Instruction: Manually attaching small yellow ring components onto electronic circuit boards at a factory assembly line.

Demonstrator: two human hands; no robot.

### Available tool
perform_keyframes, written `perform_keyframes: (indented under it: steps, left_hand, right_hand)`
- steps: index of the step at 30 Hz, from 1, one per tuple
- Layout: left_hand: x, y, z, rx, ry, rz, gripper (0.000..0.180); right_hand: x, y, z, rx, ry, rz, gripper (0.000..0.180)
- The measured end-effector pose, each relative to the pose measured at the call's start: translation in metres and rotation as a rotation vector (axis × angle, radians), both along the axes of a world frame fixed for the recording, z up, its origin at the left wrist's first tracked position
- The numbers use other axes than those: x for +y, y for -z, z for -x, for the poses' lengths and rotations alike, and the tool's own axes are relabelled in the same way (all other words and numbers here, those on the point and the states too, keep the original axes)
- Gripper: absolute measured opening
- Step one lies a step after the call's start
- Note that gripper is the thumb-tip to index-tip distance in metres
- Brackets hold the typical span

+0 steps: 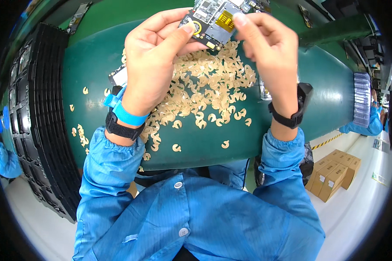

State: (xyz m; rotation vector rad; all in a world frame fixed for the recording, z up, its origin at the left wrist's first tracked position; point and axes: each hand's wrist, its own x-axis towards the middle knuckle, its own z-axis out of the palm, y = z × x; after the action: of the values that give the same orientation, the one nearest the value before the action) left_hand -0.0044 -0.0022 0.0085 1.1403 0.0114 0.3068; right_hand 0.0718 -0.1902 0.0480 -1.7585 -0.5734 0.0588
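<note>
So the person's left hand [154,54] has its grip on a black circuit board [201,16], thumb on the front face and fingers tucked behind it. The right hand [271,48] is up at the board's other side, thumb right by the yellow tape patch [224,21]; it's kinda blurred there, so you can't really tell if that grip is pinching anything. Just below both grips there's a messy pile of pale C-shaped bits [213,76] on the green bench [248,143]. Well off left of the left grip is a stack of black trays [35,108], and down to the right of the right grip, some cardboard boxes [333,176].
</note>
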Motion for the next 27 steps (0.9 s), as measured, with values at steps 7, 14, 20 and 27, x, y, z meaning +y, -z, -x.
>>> perform_keyframes:
  steps: [7,14,20,27]
  left_hand:
    - [-0.005,0.004,-0.005,-0.011,-0.041,0.014,0.046]
    - [0.000,0.010,-0.007,0.154,-0.142,-0.131,0.049]
    - [-0.002,0.001,-0.001,0.134,-0.123,-0.054,0.039]
    - [-0.003,-0.012,0.004,-0.103,-0.024,0.006,0.029]
  right_hand:
    - [0.017,0.008,-0.037,0.222,-0.109,-0.086,0.023]
    - [-0.003,0.059,-0.196,0.171,-0.023,0.325,0.027]
    - [0.008,-0.002,-0.087,0.288,-0.191,0.000,0.018]
    - [0.019,-0.012,-0.008,0.244,-0.196,-0.151,0.015]
